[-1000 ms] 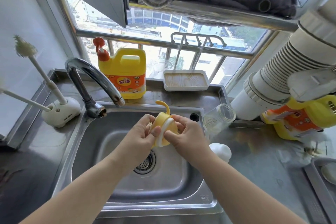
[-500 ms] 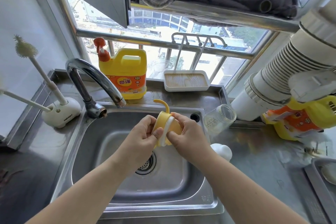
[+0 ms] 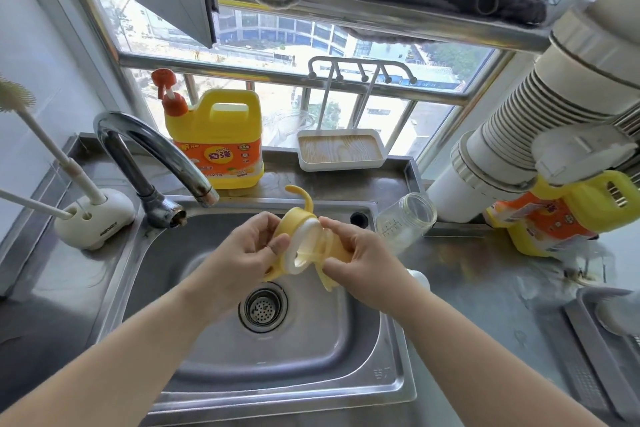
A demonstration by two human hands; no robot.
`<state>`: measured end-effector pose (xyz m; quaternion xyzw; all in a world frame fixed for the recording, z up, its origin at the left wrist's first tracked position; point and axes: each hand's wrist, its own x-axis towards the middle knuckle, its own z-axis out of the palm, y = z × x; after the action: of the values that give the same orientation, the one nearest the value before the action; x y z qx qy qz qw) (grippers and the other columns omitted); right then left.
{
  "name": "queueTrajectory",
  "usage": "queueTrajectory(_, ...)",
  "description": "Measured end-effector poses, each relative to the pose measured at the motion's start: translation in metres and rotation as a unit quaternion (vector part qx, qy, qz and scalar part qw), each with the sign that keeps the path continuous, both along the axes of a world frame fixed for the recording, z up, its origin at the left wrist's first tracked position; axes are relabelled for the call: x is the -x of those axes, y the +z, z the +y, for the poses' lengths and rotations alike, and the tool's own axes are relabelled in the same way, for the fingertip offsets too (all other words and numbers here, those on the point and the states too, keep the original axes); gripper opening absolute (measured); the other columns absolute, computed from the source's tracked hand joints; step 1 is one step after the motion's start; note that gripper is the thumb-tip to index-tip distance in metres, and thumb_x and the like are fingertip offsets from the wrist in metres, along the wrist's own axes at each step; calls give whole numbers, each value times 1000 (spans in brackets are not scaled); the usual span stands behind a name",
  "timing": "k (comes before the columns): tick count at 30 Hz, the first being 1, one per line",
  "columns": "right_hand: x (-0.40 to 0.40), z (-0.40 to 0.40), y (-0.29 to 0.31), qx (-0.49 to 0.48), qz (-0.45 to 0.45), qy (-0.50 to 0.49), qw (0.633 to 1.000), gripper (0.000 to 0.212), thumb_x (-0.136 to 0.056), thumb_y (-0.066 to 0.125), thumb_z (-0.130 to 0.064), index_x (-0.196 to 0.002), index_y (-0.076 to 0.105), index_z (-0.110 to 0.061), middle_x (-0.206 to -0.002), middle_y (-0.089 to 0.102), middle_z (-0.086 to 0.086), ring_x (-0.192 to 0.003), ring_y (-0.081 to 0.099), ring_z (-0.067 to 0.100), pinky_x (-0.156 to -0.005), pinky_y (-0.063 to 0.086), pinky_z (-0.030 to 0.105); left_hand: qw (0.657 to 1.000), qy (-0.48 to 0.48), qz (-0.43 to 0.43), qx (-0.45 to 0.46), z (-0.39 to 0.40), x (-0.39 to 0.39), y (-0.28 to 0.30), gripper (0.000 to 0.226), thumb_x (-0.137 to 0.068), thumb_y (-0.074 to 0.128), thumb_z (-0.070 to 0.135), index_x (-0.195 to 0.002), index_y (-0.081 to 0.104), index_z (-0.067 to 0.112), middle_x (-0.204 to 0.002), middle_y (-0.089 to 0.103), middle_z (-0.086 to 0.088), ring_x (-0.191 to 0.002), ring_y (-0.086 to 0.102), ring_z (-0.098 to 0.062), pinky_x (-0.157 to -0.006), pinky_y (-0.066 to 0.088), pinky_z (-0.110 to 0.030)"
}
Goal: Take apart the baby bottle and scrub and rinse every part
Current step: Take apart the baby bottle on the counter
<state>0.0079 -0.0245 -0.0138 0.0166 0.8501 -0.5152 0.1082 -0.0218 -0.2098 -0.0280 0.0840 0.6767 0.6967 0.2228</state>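
Since a moment ago the white inner ring (image 3: 304, 246) had tipped out of the yellow handled collar (image 3: 294, 218), its opening now showing; the left hand (image 3: 242, 253) pinched the collar, the right hand (image 3: 360, 256) pinched the ring's far side, both above the sink (image 3: 207, 357); the glass bottle (image 3: 405, 218) lay on the counter (image 3: 485, 288) beside the sink.

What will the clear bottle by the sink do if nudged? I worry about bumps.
The clear bottle lies on its side on the steel counter, so its round body would probably roll. It looks empty, likely light. Glass or plastic: cannot tell.
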Motion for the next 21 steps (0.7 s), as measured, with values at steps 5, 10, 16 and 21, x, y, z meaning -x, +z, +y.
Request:
queueTrajectory(5, 3, 3, 1, 46, -28, -12, 998, 49, -66, 58, -20, -113, 62, -32, -71, 62, -18, -67, 55, 3, -74, 48, 20, 1000, -6, 9, 21, 7, 0, -2, 12, -92, 52, 19, -97, 57, 9, -73, 55, -5, -62, 43, -12, -56, 36, -23)
queueTrajectory(10, -5, 29, -4, 2, -77, -52, 996, 63, -66, 61, -31, -129, 54, -28, -112, 65, -2, -101, 62, 12, -94, 50, 30, 999, 26, 2, 42, 12, 1, -5, 10, -93, 51, 18, -98, 57, 12, -74, 56, -2, -60, 46, -7, -55, 38, -18)
queueTrajectory(16, -21, 63, -4, 19, -113, -124, 986, 40, -63, 65, -33, -102, 60, -31, -102, 67, 1, -94, 65, 17, -90, 53, 37, 996, 33, -67, 44, 26, 2, -12, 12, -96, 49, 22, -100, 57, 15, -83, 58, -5, -71, 49, -18, -64, 42, -30)
queueTrajectory(21, -40, 101, -6, 36, -120, -178, 976, 26, -79, 70, -24, -101, 58, -30, -101, 66, 1, -92, 65, 16, -88, 54, 38, 984, 31, -175, -10, 57, -1, -17, 16, -93, 53, 24, -100, 58, 10, -79, 57, -6, -67, 55, -19, -57, 46, -31)
